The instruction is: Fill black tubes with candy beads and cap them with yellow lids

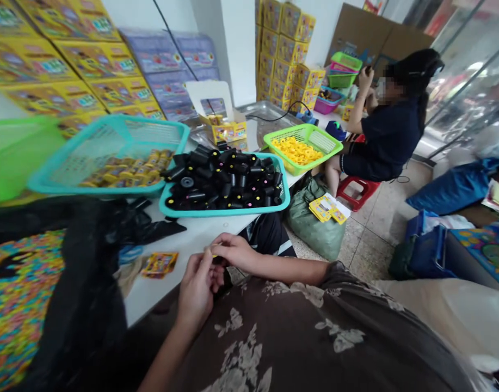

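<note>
My left hand (pixel 195 288) and my right hand (pixel 234 250) meet in front of my body, at the near edge of the white table (pixel 159 296). Fingers of both are closed together at the tips around something small; a bit of yellow shows there, but its kind is hidden. Just beyond them stands a turquoise basket (pixel 225 213) heaped with black plastic cylinders (pixel 228 179), several with yellow or pink dots. To the left of my hands, a few printed yellow cards (pixel 160 264) lie flat on the table.
A turquoise basket (pixel 41 182) holds yellow-wrapped pieces (pixel 129 171). A green basket (pixel 334 149) holds yellow parts. Black plastic (pixel 92 272) surrounds colourful small pieces (pixel 24 305) at left. A green sack (pixel 318 231) stands on the floor. A person (pixel 392 120) sits on a red stool (pixel 357 190).
</note>
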Demonstrator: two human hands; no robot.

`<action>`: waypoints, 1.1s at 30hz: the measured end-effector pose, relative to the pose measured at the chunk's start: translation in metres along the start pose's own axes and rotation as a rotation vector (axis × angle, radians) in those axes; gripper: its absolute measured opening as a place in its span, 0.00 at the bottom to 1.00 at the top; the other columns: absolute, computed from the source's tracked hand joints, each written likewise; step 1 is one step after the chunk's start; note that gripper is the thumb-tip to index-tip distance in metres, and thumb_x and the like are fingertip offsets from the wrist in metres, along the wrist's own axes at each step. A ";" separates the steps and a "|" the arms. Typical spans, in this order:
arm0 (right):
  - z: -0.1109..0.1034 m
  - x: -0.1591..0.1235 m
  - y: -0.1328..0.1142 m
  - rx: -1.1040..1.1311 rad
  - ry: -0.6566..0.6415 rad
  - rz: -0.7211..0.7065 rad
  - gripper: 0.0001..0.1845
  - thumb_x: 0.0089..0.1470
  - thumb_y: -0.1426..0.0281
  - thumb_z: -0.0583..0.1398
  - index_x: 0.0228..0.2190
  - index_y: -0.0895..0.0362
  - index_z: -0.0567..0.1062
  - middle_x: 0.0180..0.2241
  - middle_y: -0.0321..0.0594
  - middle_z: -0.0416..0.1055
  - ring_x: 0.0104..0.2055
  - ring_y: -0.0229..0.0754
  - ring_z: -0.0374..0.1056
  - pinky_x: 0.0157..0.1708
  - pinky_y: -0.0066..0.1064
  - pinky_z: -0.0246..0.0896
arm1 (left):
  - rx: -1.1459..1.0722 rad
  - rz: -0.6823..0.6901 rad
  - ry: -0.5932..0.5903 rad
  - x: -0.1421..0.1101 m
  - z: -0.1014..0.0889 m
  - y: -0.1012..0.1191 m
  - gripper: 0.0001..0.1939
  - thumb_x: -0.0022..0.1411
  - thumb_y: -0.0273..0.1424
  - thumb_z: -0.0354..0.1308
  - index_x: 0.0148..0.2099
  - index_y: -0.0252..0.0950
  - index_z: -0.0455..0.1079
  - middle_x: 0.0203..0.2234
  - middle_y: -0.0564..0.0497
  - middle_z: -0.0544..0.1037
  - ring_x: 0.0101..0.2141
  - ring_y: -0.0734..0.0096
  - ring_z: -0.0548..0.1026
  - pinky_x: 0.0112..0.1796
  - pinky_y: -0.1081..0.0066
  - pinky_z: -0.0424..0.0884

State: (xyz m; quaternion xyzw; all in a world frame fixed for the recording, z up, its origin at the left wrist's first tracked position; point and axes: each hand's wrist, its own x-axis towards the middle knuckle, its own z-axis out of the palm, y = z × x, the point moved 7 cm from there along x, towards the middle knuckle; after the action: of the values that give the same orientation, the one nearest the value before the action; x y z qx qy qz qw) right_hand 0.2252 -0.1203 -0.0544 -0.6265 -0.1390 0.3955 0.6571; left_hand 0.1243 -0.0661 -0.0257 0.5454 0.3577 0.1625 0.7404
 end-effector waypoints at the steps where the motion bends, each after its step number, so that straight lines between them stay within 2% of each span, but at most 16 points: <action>1: 0.000 -0.001 0.000 -0.002 -0.001 -0.007 0.14 0.49 0.59 0.70 0.30 0.53 0.75 0.24 0.27 0.69 0.26 0.35 0.64 0.26 0.25 0.60 | -0.022 0.002 0.017 -0.002 0.001 0.001 0.33 0.45 0.57 0.72 0.37 0.39 0.63 0.17 0.60 0.71 0.15 0.78 0.65 0.15 0.79 0.54; 6: 0.001 -0.002 0.004 -0.013 -0.038 0.034 0.17 0.50 0.54 0.70 0.31 0.52 0.76 0.22 0.27 0.69 0.26 0.37 0.65 0.27 0.27 0.62 | -0.080 0.012 0.059 0.000 0.003 0.000 0.27 0.48 0.50 0.71 0.36 0.40 0.62 0.15 0.61 0.70 0.15 0.76 0.65 0.15 0.78 0.56; 10: -0.003 -0.003 0.001 -0.067 0.004 0.005 0.19 0.48 0.52 0.72 0.31 0.51 0.76 0.22 0.27 0.68 0.27 0.37 0.65 0.28 0.27 0.62 | -0.058 0.072 0.079 0.003 0.003 -0.001 0.23 0.51 0.48 0.69 0.35 0.40 0.63 0.15 0.60 0.70 0.15 0.76 0.65 0.16 0.78 0.55; 15: -0.001 -0.010 -0.006 0.008 0.050 -0.041 0.14 0.50 0.56 0.70 0.31 0.51 0.76 0.23 0.27 0.69 0.25 0.37 0.64 0.26 0.27 0.63 | -0.094 0.155 0.101 0.002 0.008 0.000 0.23 0.51 0.48 0.69 0.34 0.39 0.62 0.16 0.61 0.68 0.16 0.78 0.63 0.17 0.78 0.54; 18: 0.003 -0.010 -0.011 0.119 0.010 0.001 0.10 0.50 0.59 0.66 0.32 0.51 0.75 0.22 0.27 0.68 0.22 0.38 0.64 0.22 0.29 0.63 | -0.094 0.200 0.104 0.005 0.010 0.000 0.24 0.54 0.50 0.68 0.32 0.40 0.60 0.15 0.61 0.65 0.15 0.79 0.60 0.16 0.77 0.51; 21: 0.001 -0.013 -0.017 0.134 -0.046 0.044 0.12 0.51 0.58 0.65 0.29 0.53 0.73 0.19 0.27 0.66 0.20 0.37 0.63 0.20 0.28 0.60 | -0.008 0.235 0.052 0.007 0.012 -0.001 0.23 0.55 0.50 0.69 0.35 0.40 0.63 0.15 0.62 0.64 0.15 0.78 0.59 0.16 0.76 0.52; 24: -0.009 -0.016 -0.021 -0.005 -0.035 0.028 0.15 0.50 0.56 0.65 0.25 0.54 0.72 0.19 0.27 0.65 0.20 0.34 0.60 0.19 0.26 0.56 | 0.131 0.288 -0.045 0.006 0.016 -0.003 0.20 0.56 0.47 0.69 0.37 0.40 0.66 0.16 0.61 0.67 0.15 0.77 0.61 0.18 0.75 0.55; 27: -0.019 -0.006 -0.016 -0.154 -0.009 -0.008 0.22 0.47 0.48 0.65 0.24 0.54 0.73 0.15 0.26 0.60 0.17 0.33 0.54 0.17 0.26 0.48 | 0.198 0.306 -0.046 0.014 0.008 -0.011 0.20 0.58 0.49 0.67 0.36 0.40 0.66 0.17 0.62 0.67 0.16 0.78 0.63 0.20 0.74 0.57; 29: -0.019 0.000 -0.014 -0.161 -0.015 -0.071 0.24 0.44 0.46 0.67 0.23 0.54 0.74 0.14 0.25 0.56 0.17 0.31 0.50 0.17 0.26 0.44 | 0.237 0.349 -0.026 0.019 0.001 -0.013 0.19 0.60 0.48 0.66 0.36 0.40 0.66 0.17 0.62 0.66 0.18 0.77 0.64 0.22 0.74 0.59; 33: -0.019 -0.002 -0.013 -0.083 0.008 -0.138 0.23 0.40 0.48 0.69 0.28 0.54 0.79 0.17 0.27 0.61 0.18 0.30 0.48 0.18 0.27 0.43 | 0.334 0.444 0.004 0.016 -0.004 -0.010 0.15 0.63 0.43 0.65 0.36 0.39 0.66 0.20 0.61 0.66 0.23 0.75 0.65 0.27 0.73 0.60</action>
State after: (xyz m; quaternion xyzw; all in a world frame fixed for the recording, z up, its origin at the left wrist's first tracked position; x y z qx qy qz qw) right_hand 0.2415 -0.1336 -0.0450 -0.6437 -0.1955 0.3407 0.6567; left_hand 0.1306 -0.0565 -0.0410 0.7246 0.2525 0.2608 0.5859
